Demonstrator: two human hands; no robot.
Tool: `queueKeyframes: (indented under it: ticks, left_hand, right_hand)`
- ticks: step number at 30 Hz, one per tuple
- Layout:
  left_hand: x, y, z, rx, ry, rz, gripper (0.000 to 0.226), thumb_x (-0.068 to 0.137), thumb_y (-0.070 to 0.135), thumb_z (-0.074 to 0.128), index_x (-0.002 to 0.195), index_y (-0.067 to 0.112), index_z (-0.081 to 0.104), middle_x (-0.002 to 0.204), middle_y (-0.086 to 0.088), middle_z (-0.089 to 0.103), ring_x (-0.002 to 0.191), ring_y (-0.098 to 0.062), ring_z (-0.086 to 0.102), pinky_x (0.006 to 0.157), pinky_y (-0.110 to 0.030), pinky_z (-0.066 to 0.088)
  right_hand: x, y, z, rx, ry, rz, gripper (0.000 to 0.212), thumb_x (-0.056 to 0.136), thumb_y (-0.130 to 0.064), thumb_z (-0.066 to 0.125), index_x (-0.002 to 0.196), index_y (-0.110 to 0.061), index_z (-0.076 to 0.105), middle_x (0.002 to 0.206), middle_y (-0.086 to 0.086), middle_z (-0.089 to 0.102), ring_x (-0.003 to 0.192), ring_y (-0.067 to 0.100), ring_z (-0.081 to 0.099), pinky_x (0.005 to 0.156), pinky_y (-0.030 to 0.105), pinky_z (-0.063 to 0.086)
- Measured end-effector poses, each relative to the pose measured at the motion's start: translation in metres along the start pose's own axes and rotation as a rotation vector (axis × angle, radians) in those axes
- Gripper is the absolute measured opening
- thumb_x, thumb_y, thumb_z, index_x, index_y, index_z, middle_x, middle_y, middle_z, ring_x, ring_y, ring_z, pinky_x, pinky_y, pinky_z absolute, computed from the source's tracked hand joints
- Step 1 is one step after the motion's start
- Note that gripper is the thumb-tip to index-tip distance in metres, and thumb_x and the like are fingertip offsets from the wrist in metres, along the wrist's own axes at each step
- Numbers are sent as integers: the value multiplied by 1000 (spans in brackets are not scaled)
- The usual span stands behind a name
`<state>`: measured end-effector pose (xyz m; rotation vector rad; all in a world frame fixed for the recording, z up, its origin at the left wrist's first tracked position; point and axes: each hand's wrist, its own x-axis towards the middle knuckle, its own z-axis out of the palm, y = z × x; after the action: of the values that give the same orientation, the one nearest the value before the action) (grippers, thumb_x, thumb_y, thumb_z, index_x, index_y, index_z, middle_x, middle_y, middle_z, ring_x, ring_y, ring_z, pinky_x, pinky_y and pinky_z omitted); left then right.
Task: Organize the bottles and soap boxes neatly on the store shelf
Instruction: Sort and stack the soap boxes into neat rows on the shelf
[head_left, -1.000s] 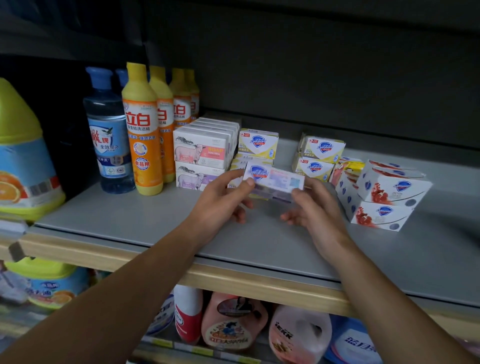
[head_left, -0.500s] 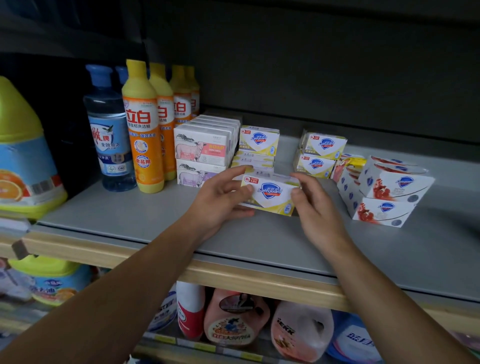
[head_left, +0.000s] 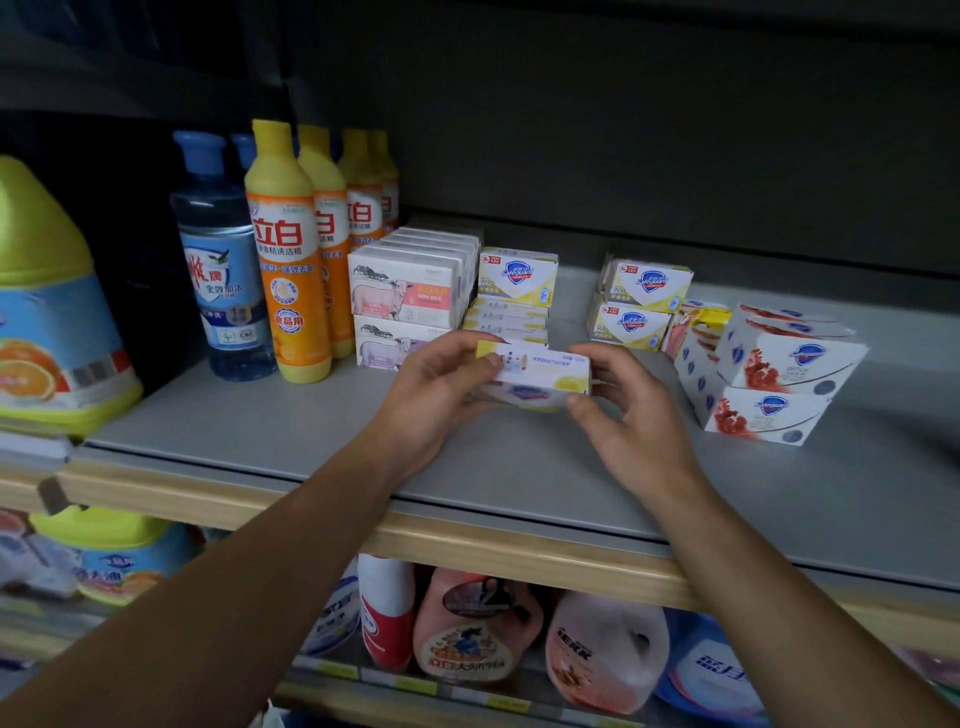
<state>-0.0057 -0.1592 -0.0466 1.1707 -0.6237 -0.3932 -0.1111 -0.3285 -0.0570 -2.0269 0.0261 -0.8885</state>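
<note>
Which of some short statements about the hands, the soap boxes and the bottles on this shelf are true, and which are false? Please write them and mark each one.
1. Both hands hold one soap box. True: the left hand and the right hand grip its ends.
2. The held box rests flat on the shelf. False: it is lifted and tilted.
3. The yellow bottles stand upright in a row. True.
4. The blue bottle lies on its side. False: it stands upright.
5. The sheep-print boxes stand right of the red-and-white boxes. False: they stand left.
</note>
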Motion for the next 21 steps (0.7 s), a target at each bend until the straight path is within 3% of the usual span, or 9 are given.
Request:
queueKeyframes:
  ticks: [2,5,10,14,18,21]
  left_hand:
    - [-2,-2,4,159,-33,87,18,90,-2,62,107,-1,63,116,-14,70,109,-28,66,93,-39,55]
    - [-3,-4,6,353,-24,107,19,88,4,68,105,13,65,101,10,74,95,-5,70,80,-21,55]
    - [2,-9,4,755,66,54,44,88,24,71,129,20,58,119,-1,66,104,-17,65,94,-37,53]
    - [3,0,-5,1034,-44,93,53,88,42,67,136,26,51,116,9,60,99,-10,60,81,-20,47]
    - [6,11,-37,1302,-63,71,53,86,46,68,131,23,56,124,3,64,111,-18,59,84,-23,42]
    - [5,6,-54,1522,-85,50,47,88,52,59,122,20,63,123,-5,64,116,-26,56,91,-30,47]
  right_hand:
    - [0,0,-2,48,18,67,36,82,-25,60,109,-49,60,109,-10,68,101,15,65,87,45,56]
    - [1,5,-5,24,-14,149,30,91,-19,61,113,-40,61,108,-9,69,99,13,66,86,47,56]
    - [2,9,-6,-40,-92,260,25,93,-14,60,107,-35,60,98,-14,70,89,0,66,88,39,54]
    - [1,4,-6,-46,-83,288,30,86,-16,67,108,-36,60,101,-13,69,90,3,66,87,34,54]
    - [4,-5,-3,-110,-39,191,40,80,-16,73,111,-37,58,113,-18,60,94,-7,59,81,16,50]
    - [15,-10,-1,-270,-80,108,37,77,-20,74,112,-29,64,111,-17,59,105,-2,55,89,22,46]
